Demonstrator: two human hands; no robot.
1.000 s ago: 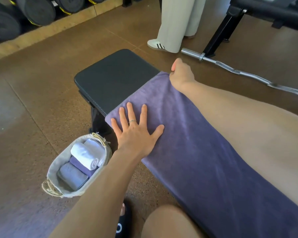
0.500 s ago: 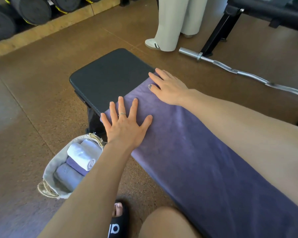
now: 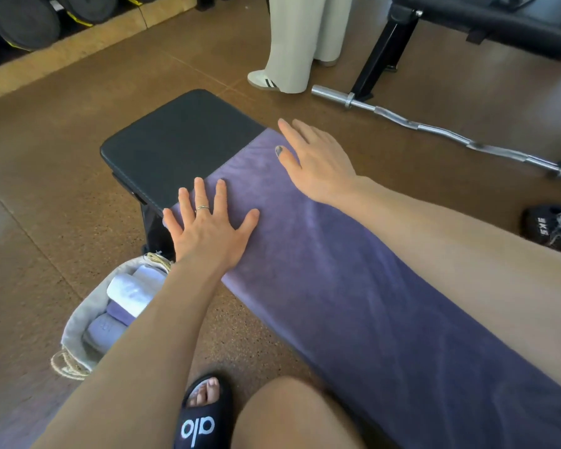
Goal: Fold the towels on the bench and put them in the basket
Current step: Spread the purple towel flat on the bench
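One towel (image 3: 353, 286), two flat hands

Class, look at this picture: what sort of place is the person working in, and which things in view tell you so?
Most likely a gym. A padded black bench stands on a brown floor, a curved steel barbell lies beyond it, and dark round weights are stored along the far wall.

One purple towel (image 3: 353, 286) is lying on one table (image 3: 175, 147); three rolled towels (image 3: 128, 294) are sitting in one basket (image 3: 70, 322); two hands are resting flat.
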